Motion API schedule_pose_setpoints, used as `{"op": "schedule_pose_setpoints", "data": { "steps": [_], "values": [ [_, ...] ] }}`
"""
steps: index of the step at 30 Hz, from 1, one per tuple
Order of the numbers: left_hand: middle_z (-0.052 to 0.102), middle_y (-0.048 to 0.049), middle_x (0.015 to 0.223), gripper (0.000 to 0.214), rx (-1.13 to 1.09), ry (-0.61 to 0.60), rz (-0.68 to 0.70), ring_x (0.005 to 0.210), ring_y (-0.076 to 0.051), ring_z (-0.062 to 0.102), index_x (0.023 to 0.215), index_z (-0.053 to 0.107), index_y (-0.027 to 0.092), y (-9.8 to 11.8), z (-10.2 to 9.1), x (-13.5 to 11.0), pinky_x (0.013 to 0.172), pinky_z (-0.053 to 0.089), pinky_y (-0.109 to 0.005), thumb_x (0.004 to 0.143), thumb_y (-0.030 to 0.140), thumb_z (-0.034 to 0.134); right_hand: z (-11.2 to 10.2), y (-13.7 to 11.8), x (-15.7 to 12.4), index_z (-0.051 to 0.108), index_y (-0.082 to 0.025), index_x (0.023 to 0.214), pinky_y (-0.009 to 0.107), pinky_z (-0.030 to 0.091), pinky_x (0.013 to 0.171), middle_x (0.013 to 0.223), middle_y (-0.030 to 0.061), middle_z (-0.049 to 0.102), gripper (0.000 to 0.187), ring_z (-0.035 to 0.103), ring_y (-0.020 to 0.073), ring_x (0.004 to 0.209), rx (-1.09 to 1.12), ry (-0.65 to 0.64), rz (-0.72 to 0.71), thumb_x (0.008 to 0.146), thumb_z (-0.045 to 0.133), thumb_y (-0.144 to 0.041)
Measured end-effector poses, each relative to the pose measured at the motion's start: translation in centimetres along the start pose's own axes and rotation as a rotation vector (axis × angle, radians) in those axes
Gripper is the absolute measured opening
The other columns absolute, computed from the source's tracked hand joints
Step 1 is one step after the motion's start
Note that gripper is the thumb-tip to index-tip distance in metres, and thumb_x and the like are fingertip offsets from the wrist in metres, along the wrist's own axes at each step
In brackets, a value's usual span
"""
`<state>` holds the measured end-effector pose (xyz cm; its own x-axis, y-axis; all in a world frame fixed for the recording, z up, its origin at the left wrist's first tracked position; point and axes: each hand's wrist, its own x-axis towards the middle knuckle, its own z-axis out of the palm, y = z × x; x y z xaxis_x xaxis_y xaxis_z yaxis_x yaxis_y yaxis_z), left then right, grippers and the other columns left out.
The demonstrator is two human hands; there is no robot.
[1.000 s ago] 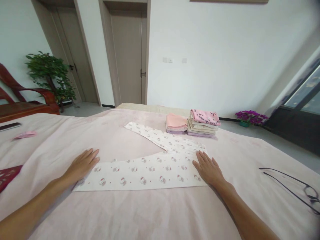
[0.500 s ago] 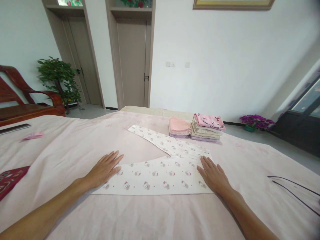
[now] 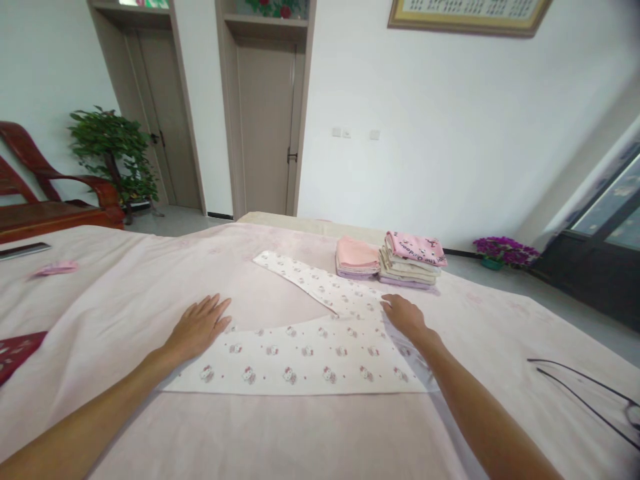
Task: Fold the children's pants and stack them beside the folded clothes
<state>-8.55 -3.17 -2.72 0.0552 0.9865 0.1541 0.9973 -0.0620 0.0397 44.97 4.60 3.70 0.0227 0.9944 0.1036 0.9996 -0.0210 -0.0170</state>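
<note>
White trousers (image 3: 310, 363) with a small cat-face print lie spread on the pale pink bedsheet, one leg along the near side and the other angled away to the far left. My left hand (image 3: 197, 327) rests flat, fingers stretched, on the end of the near leg. At the far corner of the waist, my right hand (image 3: 406, 319) has its fingers bent and closed on the cloth; the fingertips are partly hidden. Beneath that wrist the waist edge looks rumpled and blurred.
Beyond the trousers stand two folded stacks, one topped with peach cloth (image 3: 357, 253), the other with pink printed cloth (image 3: 415, 248). Glasses (image 3: 583, 380) lie at right. On the left are a red item (image 3: 20, 353), a small pink item (image 3: 55, 268) and a dark flat device (image 3: 24, 251).
My right hand has moved away from me and left, from lying flat to bent fingers, and the waist corner has shifted inward. My left hand stays flat. The view has tilted slightly.
</note>
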Motion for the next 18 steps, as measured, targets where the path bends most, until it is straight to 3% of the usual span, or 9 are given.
{"op": "schedule_pose_setpoints", "data": {
  "steps": [3,9,14,18],
  "values": [
    [0.034,-0.014,0.159,0.062,-0.014,0.017,0.005,0.148,-0.031,0.027,0.15,0.042,0.018,0.1,-0.2,-0.1,0.117,0.024,-0.05,0.099,0.05,0.028,0.8,-1.4,3.0,0.056,-0.022,0.136,0.037,0.046,0.092,0.14,0.0106,0.057,0.047,0.06,0.0248,0.117,0.012,-0.005,0.014,0.097,0.032,-0.028],
    [0.038,-0.0135,0.157,0.06,-0.023,0.062,0.008,0.146,-0.03,0.032,0.147,0.046,0.02,0.1,-0.1,-0.1,0.117,0.024,-0.049,0.099,0.05,0.029,1.5,-3.2,6.8,0.067,-0.017,0.116,0.039,0.047,0.086,0.12,0.0176,0.067,0.037,0.064,0.0273,0.107,-0.038,-0.035,-0.005,0.096,0.037,-0.025],
    [0.041,-0.0128,0.155,0.058,-0.026,0.089,0.014,0.144,-0.028,0.034,0.145,0.048,0.02,-0.2,0.1,0.0,0.116,0.025,-0.047,0.099,0.049,0.031,1.1,-3.7,7.6,0.071,-0.013,0.105,0.036,0.046,0.086,0.116,0.0188,0.067,0.028,0.061,0.0279,0.11,-0.073,-0.028,-0.037,0.089,0.049,-0.02],
    [0.042,-0.0128,0.154,0.057,-0.048,0.101,0.01,0.144,-0.028,0.035,0.144,0.049,0.02,-0.3,0.2,0.1,0.116,0.026,-0.048,0.098,0.049,0.033,0.0,-4.0,6.8,0.07,-0.014,0.105,0.033,0.045,0.084,0.12,0.017,0.064,0.028,0.057,0.0263,0.115,-0.081,0.013,-0.103,0.09,0.047,-0.018]
  ]
}}
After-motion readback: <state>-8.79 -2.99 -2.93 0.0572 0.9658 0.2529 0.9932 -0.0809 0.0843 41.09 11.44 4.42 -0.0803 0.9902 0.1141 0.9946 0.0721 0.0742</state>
